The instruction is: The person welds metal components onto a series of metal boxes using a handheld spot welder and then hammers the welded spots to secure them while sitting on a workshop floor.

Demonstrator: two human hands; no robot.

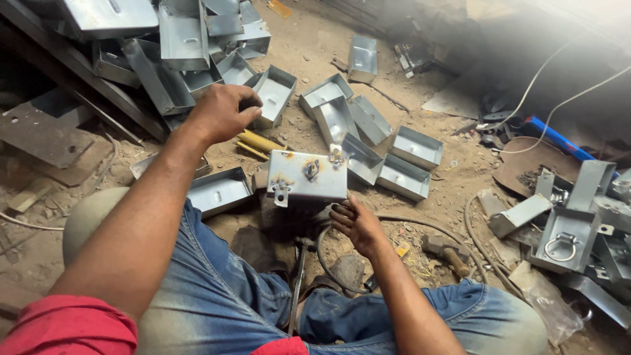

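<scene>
I sit on a dirt floor with a grey sheet-metal box (309, 176) in front of my knees, its flat side up, with a small latch and a hinge tab welded on. My right hand (355, 223) grips the box's near right corner from below. My left hand (223, 112) reaches forward to the left, fingers curled on the rim of an open metal tray (275, 92) at the foot of a pile. Whether that tray is lifted I cannot tell.
A heap of metal trays (177, 46) rises at the back left. Several loose trays (368, 125) lie ahead. Finished boxes with ring handles (568, 230) sit right. A hammer (447, 250), hose, white cables (539, 85) and yellow sticks (259, 141) lie around.
</scene>
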